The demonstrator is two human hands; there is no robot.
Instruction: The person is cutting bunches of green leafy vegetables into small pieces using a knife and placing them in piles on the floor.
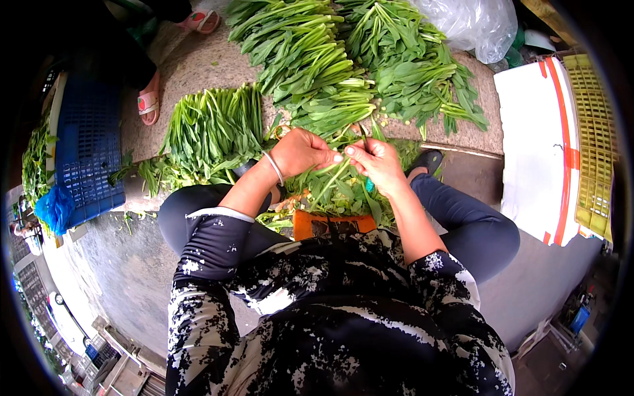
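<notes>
Between my knees, both hands meet over a heap of loose leafy greens [337,191]. My left hand [300,155], with a bangle at the wrist, is closed, thumb and forefinger pinching a green vegetable stem [333,178]. Close beside it on the right, my right hand [378,162] is closed too, its thumb and finger at the same stem. A thin dark blade [363,135] sticks up from the right hand and a turquoise end shows below the palm; together they look like a small knife. The fingers partly hide it.
Stacked greens [310,59] lie ahead on a stone slab, with another bundle [214,125] at left and more [416,72] at right. A blue crate [89,145] stands left; a white foam box [535,152] and yellow crate [588,145] stand right. A person's sandalled foot [149,99] is far left.
</notes>
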